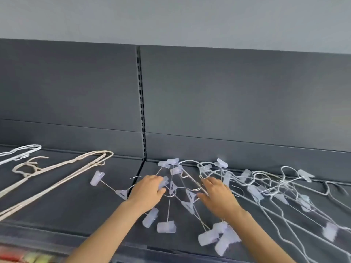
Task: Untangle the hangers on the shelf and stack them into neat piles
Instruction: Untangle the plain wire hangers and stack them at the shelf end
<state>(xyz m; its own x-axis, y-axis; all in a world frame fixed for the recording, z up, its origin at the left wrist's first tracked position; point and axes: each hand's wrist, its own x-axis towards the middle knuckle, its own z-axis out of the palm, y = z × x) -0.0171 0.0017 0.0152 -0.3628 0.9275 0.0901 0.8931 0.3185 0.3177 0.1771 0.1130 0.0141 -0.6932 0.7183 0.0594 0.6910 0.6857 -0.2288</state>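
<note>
On the dark grey shelf a tangle of clip hangers lies in the middle, near the back panel. The left hand is on its left part, fingers curled round one clear clip. The right hand lies on the wires just beside it. Its fingers reach forward, thumb apart, but I cannot tell if they pinch a wire. To the right more wire hangers lie crossed over each other. At the left lies a pile of beige hangers and behind it, white hangers
</note>
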